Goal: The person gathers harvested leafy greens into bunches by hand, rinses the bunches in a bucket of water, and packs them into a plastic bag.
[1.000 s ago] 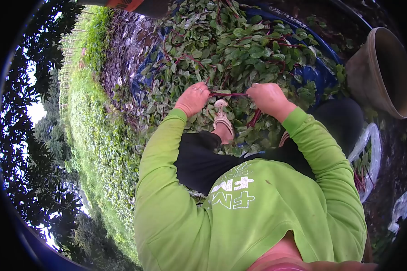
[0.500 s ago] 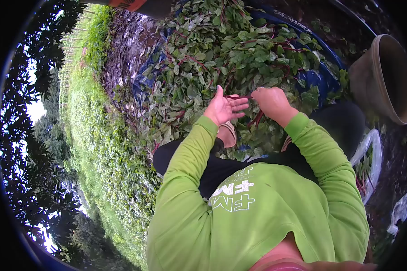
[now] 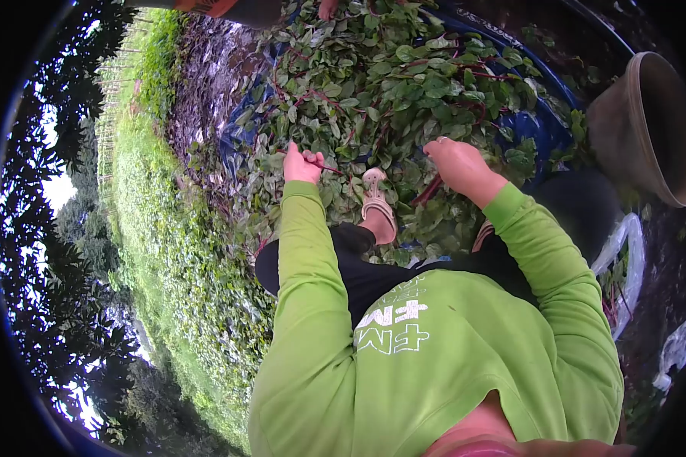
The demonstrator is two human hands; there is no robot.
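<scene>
My left hand (image 3: 302, 165) is over the left side of a heap of leafy greens (image 3: 358, 99), its fingers curled around a thin dark-red stem (image 3: 330, 169). My right hand (image 3: 463, 167) is closed on a bunch of red stems (image 3: 428, 191) that hangs below its fingers. What lies inside the right fist is hidden. The heap has green leaves and red stems and rests on a blue sheet (image 3: 545, 141). Between my hands, my foot in a beige clog (image 3: 375, 199) is among the leaves.
A large grey-brown bucket (image 3: 613, 133) lies tipped at the right. Clear plastic (image 3: 631, 274) is below it, with some greens inside. Part of another person (image 3: 328, 9) shows at the top edge. Low green plants (image 3: 175, 251) grow at the left.
My left hand has moved left, away from the right hand, and its spread fingers have curled onto a stem. The right hand stays nearly in place. The clog is now more exposed.
</scene>
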